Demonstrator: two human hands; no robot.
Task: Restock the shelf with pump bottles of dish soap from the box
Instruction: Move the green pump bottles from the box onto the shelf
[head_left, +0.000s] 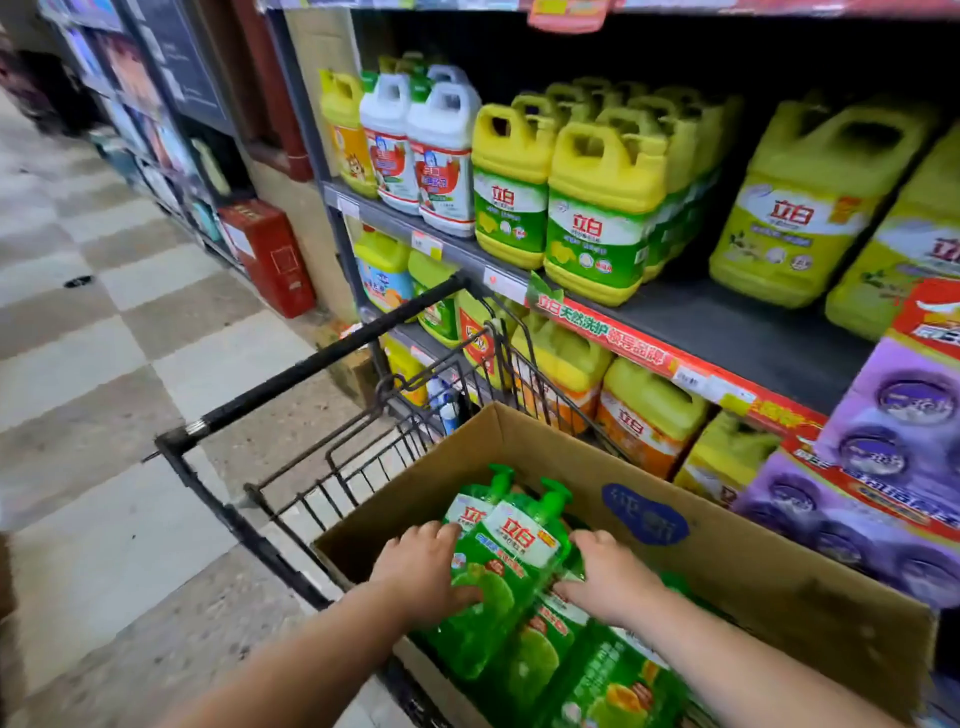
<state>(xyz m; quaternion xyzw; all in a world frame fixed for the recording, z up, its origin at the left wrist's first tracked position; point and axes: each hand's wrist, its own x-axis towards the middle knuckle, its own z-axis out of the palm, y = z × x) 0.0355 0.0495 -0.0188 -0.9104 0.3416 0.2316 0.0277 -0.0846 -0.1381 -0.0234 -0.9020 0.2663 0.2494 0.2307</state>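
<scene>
Supermarket aisle: price-tagged shelf (691, 332) of detergent jugs (597, 208) (rows deep), wire trolley (291, 384).

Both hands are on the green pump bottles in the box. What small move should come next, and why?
Probably lift the green pump bottles straight up out of the cardboard box. The left hand and the right hand already press them from both sides, and a bare stretch of shelf lies above.

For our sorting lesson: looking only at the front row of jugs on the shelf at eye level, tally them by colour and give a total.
White jugs: 2
Yellow jugs: 5
Total: 7
More jugs stand behind these; they are not counted.
</scene>
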